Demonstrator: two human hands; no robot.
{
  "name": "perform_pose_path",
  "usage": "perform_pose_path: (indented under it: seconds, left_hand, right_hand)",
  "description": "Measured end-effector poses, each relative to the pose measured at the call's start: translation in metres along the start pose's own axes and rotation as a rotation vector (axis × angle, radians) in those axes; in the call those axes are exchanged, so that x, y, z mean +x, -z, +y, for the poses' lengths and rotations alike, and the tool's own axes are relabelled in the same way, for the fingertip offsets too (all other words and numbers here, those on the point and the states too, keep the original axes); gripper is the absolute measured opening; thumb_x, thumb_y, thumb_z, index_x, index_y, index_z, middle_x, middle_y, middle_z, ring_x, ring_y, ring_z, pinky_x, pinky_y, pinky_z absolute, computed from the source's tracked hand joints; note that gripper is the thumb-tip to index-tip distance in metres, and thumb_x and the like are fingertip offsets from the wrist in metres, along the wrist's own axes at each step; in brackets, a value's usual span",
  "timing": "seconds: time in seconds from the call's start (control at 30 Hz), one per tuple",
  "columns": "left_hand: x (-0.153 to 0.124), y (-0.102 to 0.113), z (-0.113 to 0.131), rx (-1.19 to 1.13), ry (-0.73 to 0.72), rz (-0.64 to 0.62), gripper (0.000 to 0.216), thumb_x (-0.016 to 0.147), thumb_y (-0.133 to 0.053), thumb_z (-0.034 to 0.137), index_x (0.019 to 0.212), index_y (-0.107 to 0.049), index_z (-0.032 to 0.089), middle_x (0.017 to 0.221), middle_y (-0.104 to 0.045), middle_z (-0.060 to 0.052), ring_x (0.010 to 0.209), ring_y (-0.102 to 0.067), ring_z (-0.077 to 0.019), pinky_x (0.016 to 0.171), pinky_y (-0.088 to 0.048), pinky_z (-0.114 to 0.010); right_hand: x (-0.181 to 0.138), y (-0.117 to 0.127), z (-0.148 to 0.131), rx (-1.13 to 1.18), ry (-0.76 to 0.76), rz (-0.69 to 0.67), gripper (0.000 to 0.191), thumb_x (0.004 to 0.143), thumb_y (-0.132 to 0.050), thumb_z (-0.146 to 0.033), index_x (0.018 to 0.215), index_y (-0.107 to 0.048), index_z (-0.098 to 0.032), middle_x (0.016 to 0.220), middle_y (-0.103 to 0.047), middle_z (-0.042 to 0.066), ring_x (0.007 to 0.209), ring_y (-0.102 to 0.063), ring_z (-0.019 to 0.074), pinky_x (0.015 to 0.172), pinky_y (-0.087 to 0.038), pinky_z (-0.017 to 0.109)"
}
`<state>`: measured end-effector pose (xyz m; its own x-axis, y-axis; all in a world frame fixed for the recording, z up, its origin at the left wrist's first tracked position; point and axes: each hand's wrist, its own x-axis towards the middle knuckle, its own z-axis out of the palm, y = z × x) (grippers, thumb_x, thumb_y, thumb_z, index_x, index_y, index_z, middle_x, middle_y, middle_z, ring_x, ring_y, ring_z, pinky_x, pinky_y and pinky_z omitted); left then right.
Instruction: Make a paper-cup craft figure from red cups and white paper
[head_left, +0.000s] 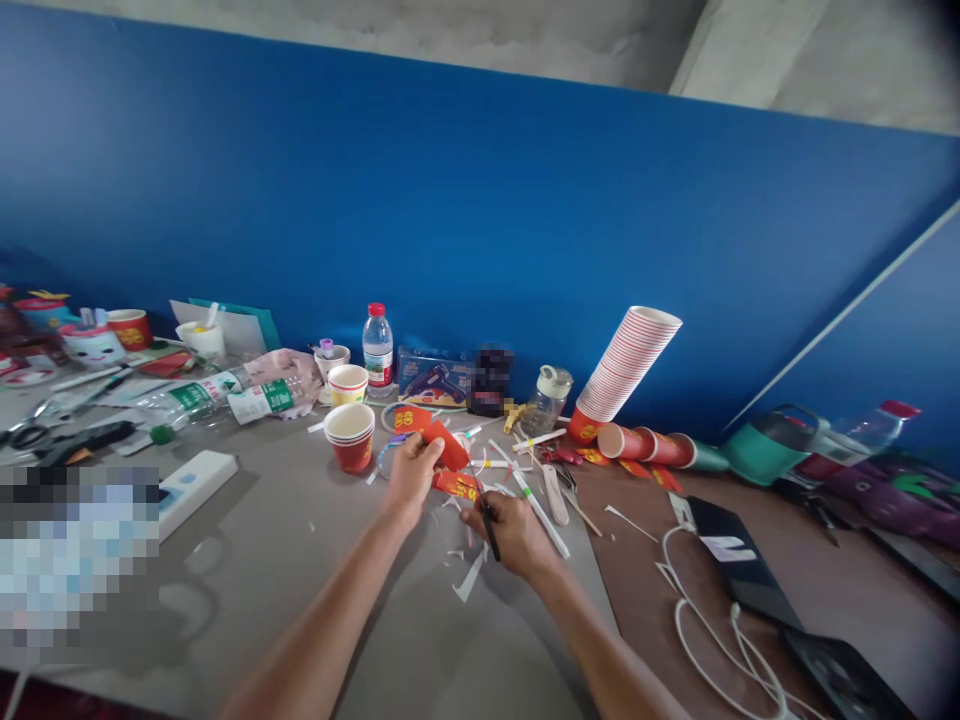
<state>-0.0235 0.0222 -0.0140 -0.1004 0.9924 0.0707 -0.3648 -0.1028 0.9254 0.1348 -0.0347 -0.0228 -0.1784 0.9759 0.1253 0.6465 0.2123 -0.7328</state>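
Note:
My left hand [414, 478] is closed on a red paper piece [448, 446], pinched between thumb and fingers above the grey table. Just to the right and nearer to me, my right hand [514, 532] grips a slim black tool [490, 525]; its thin tip points up towards the red paper. Whether this is a knife or scissors I cannot tell. Below the paper lies a red strip with yellow lettering [457, 485]. White paper scraps [470, 578] are scattered under and between my hands.
Red paper cups [350, 437] stand left of my hands, near a water bottle [378, 350]. A tall leaning cup stack [626, 370] rises at the back right. A glass jar [546, 400], white cable [679, 600], power strip [196, 490] and blue partition [480, 210] surround the work area.

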Motion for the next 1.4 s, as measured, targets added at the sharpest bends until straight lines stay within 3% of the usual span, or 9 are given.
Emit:
perform_pose_path:
  seconds: [0.2, 0.47, 0.73, 1.07, 1.4]
  left_hand:
    - [0.004, 0.006, 0.001, 0.126, -0.021, -0.015, 0.028, 0.068, -0.066, 0.042, 0.072, -0.056, 0.016, 0.065, -0.06, 0.003, 0.06, -0.058, -0.013, 0.058, -0.047, -0.025]
    - [-0.002, -0.001, 0.006, 0.231, 0.004, -0.038, 0.022, 0.066, -0.066, 0.038, 0.068, -0.055, 0.018, 0.056, -0.055, 0.006, 0.053, -0.053, -0.011, 0.054, -0.042, -0.021]
    - [-0.002, -0.002, 0.006, 0.208, 0.026, -0.042, 0.024, 0.065, -0.066, 0.039, 0.065, -0.053, 0.019, 0.054, -0.053, 0.006, 0.05, -0.049, -0.0094, 0.048, -0.037, -0.019]
    - [0.001, 0.003, -0.001, 0.307, 0.011, -0.128, 0.021, 0.067, -0.065, 0.036, 0.076, -0.062, 0.017, 0.063, -0.062, 0.002, 0.056, -0.056, -0.0131, 0.053, -0.041, -0.022]
    - [0.005, 0.007, -0.003, 0.314, 0.003, -0.116, 0.022, 0.066, -0.065, 0.037, 0.074, -0.063, 0.017, 0.059, -0.059, 0.003, 0.055, -0.054, -0.013, 0.052, -0.039, -0.022]
  right_hand:
    - [-0.002, -0.002, 0.0, 0.019, 0.023, -0.032, 0.035, 0.079, -0.059, -0.048, 0.063, -0.061, -0.017, 0.051, -0.048, -0.003, 0.048, -0.041, 0.0096, 0.049, -0.031, 0.021]
    - [-0.002, -0.007, -0.006, 0.126, -0.067, -0.015, 0.035, 0.076, -0.06, -0.05, 0.066, -0.06, -0.017, 0.049, -0.049, -0.003, 0.047, -0.042, 0.0099, 0.048, -0.032, 0.021]
    - [-0.003, -0.008, -0.006, 0.099, -0.034, -0.001, 0.038, 0.08, -0.058, -0.049, 0.064, -0.061, -0.015, 0.05, -0.051, -0.002, 0.049, -0.043, 0.0096, 0.048, -0.032, 0.021]
    - [-0.003, -0.006, -0.009, 0.178, -0.073, -0.054, 0.039, 0.078, -0.058, -0.053, 0.066, -0.06, -0.016, 0.049, -0.052, -0.001, 0.047, -0.045, 0.0108, 0.046, -0.032, 0.022]
    - [-0.002, -0.007, -0.009, 0.141, -0.068, -0.046, 0.039, 0.077, -0.059, -0.051, 0.063, -0.06, -0.015, 0.05, -0.051, -0.002, 0.048, -0.043, 0.01, 0.047, -0.031, 0.022]
